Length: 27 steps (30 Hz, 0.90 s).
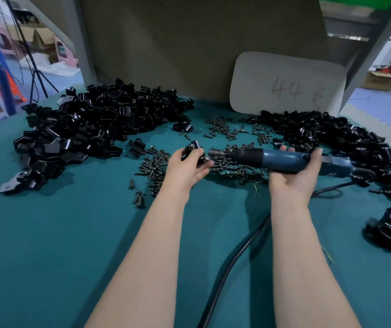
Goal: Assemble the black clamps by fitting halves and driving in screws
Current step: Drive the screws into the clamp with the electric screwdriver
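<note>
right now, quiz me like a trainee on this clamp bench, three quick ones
1. True or false: the right hand holds the blue electric screwdriver.
2. The screwdriver's tip points toward: A) the clamp gripped in the left hand; B) straight up; C) back at the person.
3. Fill in: the number written on the white card is __.
Key: 1 true; 2 A; 3 44.
</note>
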### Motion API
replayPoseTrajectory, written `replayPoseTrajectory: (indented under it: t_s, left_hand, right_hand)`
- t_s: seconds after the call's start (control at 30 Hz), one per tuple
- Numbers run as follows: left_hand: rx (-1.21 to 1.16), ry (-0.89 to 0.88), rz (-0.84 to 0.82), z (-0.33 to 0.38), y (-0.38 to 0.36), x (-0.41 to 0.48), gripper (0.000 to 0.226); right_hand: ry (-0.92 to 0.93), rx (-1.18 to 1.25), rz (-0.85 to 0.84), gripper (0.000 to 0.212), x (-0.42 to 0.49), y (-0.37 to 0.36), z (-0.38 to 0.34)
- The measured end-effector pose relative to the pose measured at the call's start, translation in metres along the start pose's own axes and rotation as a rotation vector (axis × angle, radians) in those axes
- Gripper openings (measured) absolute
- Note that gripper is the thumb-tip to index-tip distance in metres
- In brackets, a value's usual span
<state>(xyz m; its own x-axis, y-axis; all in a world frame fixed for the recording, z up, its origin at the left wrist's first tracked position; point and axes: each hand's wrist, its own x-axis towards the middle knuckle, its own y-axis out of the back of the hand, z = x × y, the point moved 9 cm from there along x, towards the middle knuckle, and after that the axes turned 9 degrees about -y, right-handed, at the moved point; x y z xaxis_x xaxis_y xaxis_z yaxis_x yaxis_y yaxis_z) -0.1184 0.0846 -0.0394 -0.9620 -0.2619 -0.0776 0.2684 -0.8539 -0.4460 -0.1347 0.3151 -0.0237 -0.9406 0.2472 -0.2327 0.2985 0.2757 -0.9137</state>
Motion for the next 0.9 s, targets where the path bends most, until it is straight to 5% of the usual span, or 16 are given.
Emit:
replayPoseTrajectory:
  t_s: [0.27,0.7,0.9]
  left_hand:
    - [-0.192,-0.036,0.081,-0.009,0.006,0.006,0.005]
    - [0.162,-0.294,0.212,0.004,0.014,0.005,0.003]
    - [0.358,-0.423,0.331,0.014,0.020,-0.002,0.037]
  right_hand:
    - [-0.003,-0.028,-0.051,0.036,-0.001,-0.007,0.005]
    - [0.062,-0.087,-0.039,0.024,-0.007,-0.011,0.008]
    - [0.082,-0.126,0.000,0.022,-0.007,-0.010,0.019]
